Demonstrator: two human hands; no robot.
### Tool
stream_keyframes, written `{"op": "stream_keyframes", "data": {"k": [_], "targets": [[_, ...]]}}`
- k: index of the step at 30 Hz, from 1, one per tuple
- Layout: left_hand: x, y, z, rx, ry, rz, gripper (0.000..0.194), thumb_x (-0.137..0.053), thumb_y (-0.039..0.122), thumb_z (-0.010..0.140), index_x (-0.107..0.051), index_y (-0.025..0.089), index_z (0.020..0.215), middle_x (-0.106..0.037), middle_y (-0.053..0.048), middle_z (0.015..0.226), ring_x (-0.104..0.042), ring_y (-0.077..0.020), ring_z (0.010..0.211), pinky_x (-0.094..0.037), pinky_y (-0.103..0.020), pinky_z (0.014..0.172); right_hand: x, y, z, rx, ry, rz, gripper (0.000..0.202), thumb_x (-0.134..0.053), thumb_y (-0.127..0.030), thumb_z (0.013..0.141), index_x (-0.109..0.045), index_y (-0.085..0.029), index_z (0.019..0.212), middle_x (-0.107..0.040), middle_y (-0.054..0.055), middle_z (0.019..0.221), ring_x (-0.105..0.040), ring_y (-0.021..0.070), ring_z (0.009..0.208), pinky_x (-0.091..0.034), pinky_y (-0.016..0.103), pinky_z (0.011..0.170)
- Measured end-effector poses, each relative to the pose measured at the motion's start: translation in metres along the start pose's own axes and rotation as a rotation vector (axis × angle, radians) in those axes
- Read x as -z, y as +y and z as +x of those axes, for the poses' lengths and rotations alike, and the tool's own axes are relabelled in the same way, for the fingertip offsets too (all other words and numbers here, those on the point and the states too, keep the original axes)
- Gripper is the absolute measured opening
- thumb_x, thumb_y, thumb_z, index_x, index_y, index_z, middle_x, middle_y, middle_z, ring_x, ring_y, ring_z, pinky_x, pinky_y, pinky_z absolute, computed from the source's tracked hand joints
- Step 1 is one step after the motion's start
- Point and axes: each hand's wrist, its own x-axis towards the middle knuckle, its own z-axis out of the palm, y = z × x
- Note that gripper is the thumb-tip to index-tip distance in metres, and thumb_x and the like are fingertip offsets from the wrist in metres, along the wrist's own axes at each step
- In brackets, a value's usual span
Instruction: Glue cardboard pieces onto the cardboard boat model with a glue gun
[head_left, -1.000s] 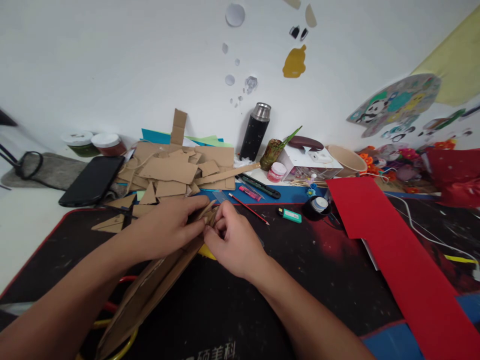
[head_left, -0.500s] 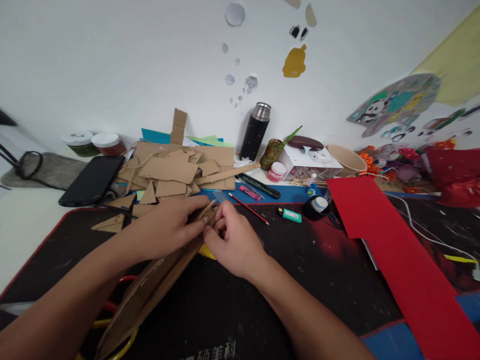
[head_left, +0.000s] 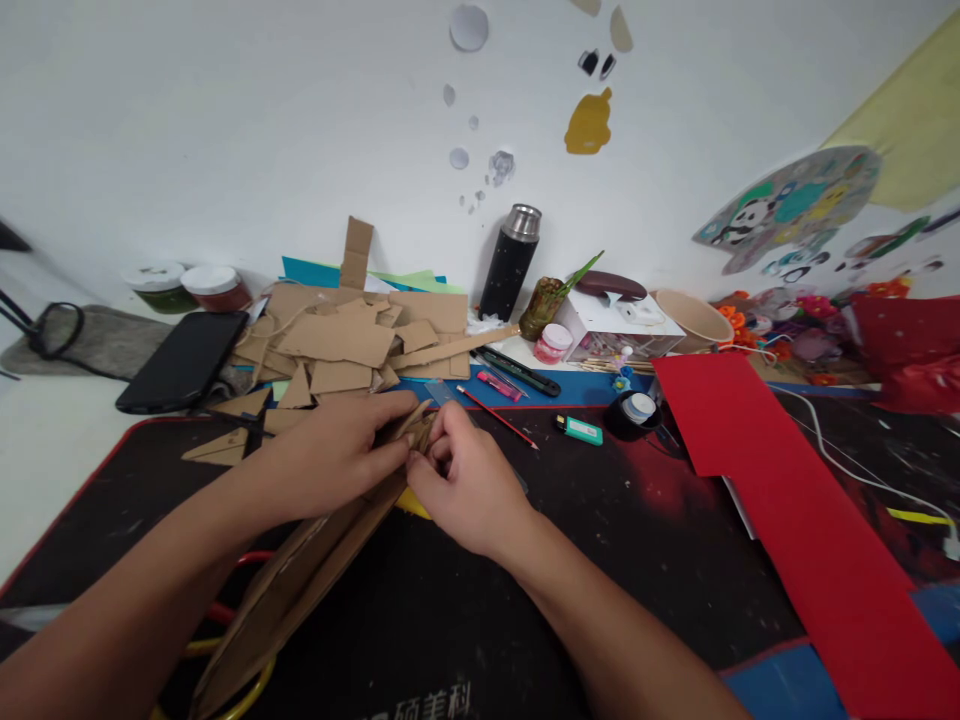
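A long folded cardboard piece slants from the lower left up to the middle of the mat. Around its far end, my left hand is closed, thumb and fingers pinching the cardboard from the left. My right hand pinches the same end from the right, its fingertips close to the left thumb. What exactly lies between the fingertips is partly hidden. Beneath the cardboard, scissors with red and yellow handles show in part. A bit of something yellow peeks out under the hands.
Cardboard scraps are heaped behind my hands, beside a black phone. Further right lie a utility knife, a red pencil and a green lighter. A black thermos stands by the wall; red card covers the right side.
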Motion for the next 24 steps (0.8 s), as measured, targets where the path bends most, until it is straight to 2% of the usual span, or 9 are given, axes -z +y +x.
{"op": "stream_keyframes", "data": {"k": [11,24], "targets": [[0.0003,0.0008,-0.0002,0.016,-0.029,0.018,0.023,-0.045,0.042,0.092,-0.054,0.024,0.081,-0.065,-0.002,0.077,-0.059,-0.022,0.071,-0.037,-0.035,0.067,-0.0011,0.0006,0.0002,-0.001,0.002,-0.012,0.024,-0.063,-0.026,0.093,-0.04,-0.027,0.089,-0.056,-0.009,0.063,-0.053,0.0134,0.053,-0.031,0.027,0.052],[-0.0005,-0.0004,0.0,-0.012,-0.001,-0.007,0.019,-0.049,0.038,0.09,-0.053,0.024,0.078,-0.064,0.0,0.073,-0.056,-0.0204,0.068,-0.036,-0.034,0.065,-0.0001,-0.0017,-0.0003,-0.004,0.002,0.002,0.025,-0.064,-0.025,0.092,-0.04,-0.027,0.089,-0.055,-0.009,0.064,-0.053,0.0134,0.053,-0.032,0.027,0.052]]}}
